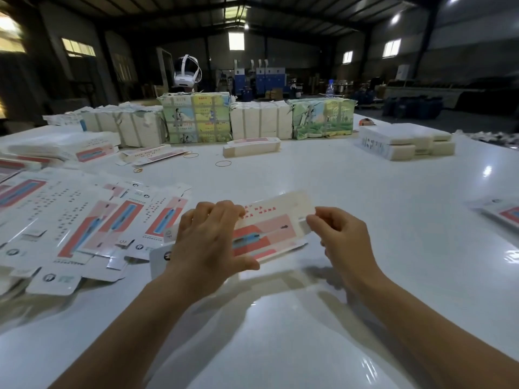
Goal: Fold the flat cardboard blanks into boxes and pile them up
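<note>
I hold a pink, red and white cardboard blank point(269, 228) just above the white table point(365, 192), partly opened into a box shape. My left hand point(207, 240) grips its left end, fingers curled over the top edge and thumb underneath. My right hand point(339, 234) pinches the flap at its right end. To the left lies a spread of several flat printed blanks point(84, 220). A folded box point(252, 147) lies farther back near the middle.
Strapped bundles of blanks point(196, 119) line the far side of the table, with a white headset point(186, 71) behind them. Stacks of white blanks point(407, 143) sit at the back right. Rubber bands point(223, 163) lie loose. More blanks point(502, 211) reach the right edge.
</note>
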`<state>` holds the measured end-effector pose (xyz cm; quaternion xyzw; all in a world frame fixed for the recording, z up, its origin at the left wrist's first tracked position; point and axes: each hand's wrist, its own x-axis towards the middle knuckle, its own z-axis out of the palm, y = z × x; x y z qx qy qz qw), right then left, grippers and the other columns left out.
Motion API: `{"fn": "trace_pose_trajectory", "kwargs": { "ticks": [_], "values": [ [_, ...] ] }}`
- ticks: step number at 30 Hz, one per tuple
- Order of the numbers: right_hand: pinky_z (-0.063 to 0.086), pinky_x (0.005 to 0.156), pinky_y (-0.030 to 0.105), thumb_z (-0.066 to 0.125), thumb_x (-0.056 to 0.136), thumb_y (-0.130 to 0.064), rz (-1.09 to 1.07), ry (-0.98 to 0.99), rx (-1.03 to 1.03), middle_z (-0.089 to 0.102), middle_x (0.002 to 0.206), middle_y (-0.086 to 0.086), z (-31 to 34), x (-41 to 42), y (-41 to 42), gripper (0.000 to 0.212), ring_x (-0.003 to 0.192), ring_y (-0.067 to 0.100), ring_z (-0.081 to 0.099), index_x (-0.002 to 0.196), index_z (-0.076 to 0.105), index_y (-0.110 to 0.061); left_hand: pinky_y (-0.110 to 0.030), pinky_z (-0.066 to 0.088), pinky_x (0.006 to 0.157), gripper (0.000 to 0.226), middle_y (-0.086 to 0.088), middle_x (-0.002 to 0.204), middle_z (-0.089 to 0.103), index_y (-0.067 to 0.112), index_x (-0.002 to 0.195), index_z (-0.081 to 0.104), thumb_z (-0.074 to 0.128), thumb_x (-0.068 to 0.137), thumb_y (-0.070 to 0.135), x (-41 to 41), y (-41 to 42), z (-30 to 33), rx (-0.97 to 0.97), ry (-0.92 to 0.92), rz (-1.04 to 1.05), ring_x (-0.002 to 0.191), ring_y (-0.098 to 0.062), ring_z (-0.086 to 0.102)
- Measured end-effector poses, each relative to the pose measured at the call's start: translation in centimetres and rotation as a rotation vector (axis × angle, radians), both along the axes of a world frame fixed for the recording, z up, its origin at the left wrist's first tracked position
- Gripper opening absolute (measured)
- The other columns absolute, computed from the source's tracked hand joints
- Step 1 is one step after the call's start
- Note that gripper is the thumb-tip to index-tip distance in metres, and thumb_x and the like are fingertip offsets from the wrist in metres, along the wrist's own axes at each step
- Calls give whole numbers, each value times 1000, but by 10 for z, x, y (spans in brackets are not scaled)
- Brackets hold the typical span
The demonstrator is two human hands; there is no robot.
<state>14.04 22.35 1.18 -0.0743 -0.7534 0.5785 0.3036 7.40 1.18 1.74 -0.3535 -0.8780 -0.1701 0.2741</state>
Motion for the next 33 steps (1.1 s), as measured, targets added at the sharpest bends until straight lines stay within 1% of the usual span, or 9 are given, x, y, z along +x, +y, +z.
{"fn": "trace_pose_trajectory", "kwargs": {
  "ticks": [5, 7, 10, 13, 17, 20, 23, 30, 33],
  "values": [
    [47, 51, 20, 55, 79, 6, 149, 26, -162, 68, 70, 2, 2, 4, -11, 22, 63, 12, 61, 72, 61, -14, -32, 44, 86, 93, -4, 116, 46, 17, 140, 33, 74, 65, 53, 12, 19, -5, -94, -33, 16, 97, -15, 42],
    [49, 49, 25, 53, 72, 0, 329, 26, -356, 67, 72, 6, 4, 5, -13, 16, 66, 20, 63, 74, 64, -13, -29, 44, 80, 93, -7, 111, 48, 12, 137, 38, 77, 63, 53, 17, 28, -3, -77, 1, -3, 94, -18, 44],
    [51, 48, 28, 53, 73, -15, 540, 39, -516, 67, 84, 16, 8, 5, -11, 27, 69, 25, 64, 95, 63, -4, -27, 44, 72, 86, -10, 103, 55, 8, 126, 48, 82, 58, 48, 21, 33, 2, -12, 23, -30, 86, -20, 51],
    [53, 53, 27, 63, 83, -22, 563, 12, -517, 70, 87, 13, 8, 7, -11, 26, 72, 24, 67, 102, 64, -4, -31, 48, 71, 86, -12, 102, 58, 6, 123, 52, 82, 56, 49, 25, 32, 4, 23, 34, -54, 84, -22, 55],
    [56, 57, 29, 62, 74, -18, 596, -15, -659, 72, 86, 14, 10, 6, -7, 25, 74, 24, 70, 92, 71, -4, -26, 46, 70, 86, -9, 104, 59, 7, 124, 51, 70, 56, 56, 32, 34, 9, 86, 12, -98, 85, -18, 54],
    [52, 49, 26, 66, 78, -12, 522, -20, -409, 72, 78, 11, 13, 8, -4, 10, 64, 21, 68, 77, 76, -11, -31, 51, 69, 89, -9, 105, 59, 7, 125, 51, 71, 55, 58, 33, 31, 10, 45, 19, -101, 84, -20, 55],
    [50, 45, 25, 65, 84, -4, 462, -48, -148, 72, 76, 9, 15, 12, -1, 21, 59, 23, 66, 79, 76, -21, -33, 52, 65, 94, -10, 101, 61, 5, 125, 53, 81, 52, 56, 31, 26, 11, -54, 38, -85, 79, -22, 56],
    [47, 40, 26, 58, 86, 2, 379, -134, 2, 64, 59, 11, 16, 12, 4, 20, 42, 19, 55, 97, 69, -10, -29, 47, 49, 70, -9, 86, 66, 8, 105, 62, 89, 51, 44, 32, 23, 13, -56, 10, -60, 58, -25, 61],
    [45, 42, 26, 59, 87, 0, 398, -125, -58, 64, 59, 9, 15, 14, 4, 15, 43, 19, 53, 94, 68, -10, -33, 51, 55, 76, -6, 95, 64, 12, 116, 57, 82, 58, 53, 32, 23, 13, -99, -4, -35, 68, -23, 61]
  ]
}}
